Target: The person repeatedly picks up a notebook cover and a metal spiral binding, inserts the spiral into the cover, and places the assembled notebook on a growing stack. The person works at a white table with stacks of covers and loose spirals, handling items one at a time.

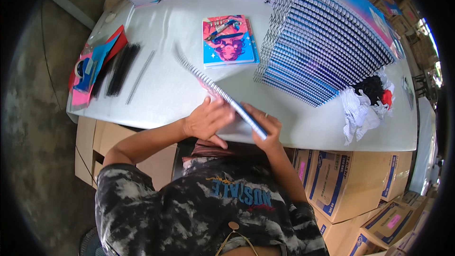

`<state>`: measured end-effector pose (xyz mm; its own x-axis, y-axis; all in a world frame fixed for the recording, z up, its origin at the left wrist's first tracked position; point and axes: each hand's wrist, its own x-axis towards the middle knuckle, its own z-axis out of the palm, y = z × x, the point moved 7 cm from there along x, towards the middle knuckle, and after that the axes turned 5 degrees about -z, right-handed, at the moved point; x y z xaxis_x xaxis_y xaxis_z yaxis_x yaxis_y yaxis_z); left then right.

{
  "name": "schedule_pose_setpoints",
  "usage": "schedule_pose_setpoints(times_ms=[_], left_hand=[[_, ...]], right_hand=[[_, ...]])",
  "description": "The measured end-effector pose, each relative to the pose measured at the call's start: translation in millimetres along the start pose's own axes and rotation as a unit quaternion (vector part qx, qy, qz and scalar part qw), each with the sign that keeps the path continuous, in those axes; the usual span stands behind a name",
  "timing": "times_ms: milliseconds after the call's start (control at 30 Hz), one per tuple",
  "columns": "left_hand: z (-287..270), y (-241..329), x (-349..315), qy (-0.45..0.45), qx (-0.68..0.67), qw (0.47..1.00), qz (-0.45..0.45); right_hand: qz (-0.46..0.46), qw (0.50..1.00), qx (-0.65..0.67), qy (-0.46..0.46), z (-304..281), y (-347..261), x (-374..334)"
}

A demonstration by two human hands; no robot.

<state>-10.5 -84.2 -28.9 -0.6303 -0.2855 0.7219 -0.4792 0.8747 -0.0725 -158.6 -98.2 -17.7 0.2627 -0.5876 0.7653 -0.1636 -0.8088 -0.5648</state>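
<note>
Okay, I'm holding the notebook on a slant above the near side of the white table, its spine turned upward, presumably so the binding is facing me. A coil is running along that spine and poking out past the far end. My right hand is gripping the near end, fingers and thumb closed on it, likely steadying it. My left hand is lying open along the other side, fingers loosely spread and blurred; I can't tell whether they're pressing or just hovering. Blue-handled pliers are resting on the small pink-and-blue books ahead, apparently for easy reach, while loose black coils are lying off left and a tall notebook stack is standing right.
</note>
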Motion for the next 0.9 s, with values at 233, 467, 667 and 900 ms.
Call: schedule_pose_setpoints(times_ms=[233,467,667,900], left_hand=[[9.2,-31.9,13.8,-0.018,-0.006,0.983,-0.18],[-19.6,-33.8,36.3,0.112,0.081,0.977,-0.16],[-3.4,5.3,15.4,0.101,0.079,0.99,0.063],[35.4,24.1,-11.0,-0.107,-0.07,0.991,-0.029]], right_hand=[[0.017,0.999,0.03,-0.017,5.3,6.1,2.1],[0.018,0.998,0.053,-0.031,16.6,0.0,3.5],[0.049,0.998,0.038,-0.024,12.0,5.1,5.4],[0.062,0.997,0.052,0.012,13.0,14.5,8.9]])
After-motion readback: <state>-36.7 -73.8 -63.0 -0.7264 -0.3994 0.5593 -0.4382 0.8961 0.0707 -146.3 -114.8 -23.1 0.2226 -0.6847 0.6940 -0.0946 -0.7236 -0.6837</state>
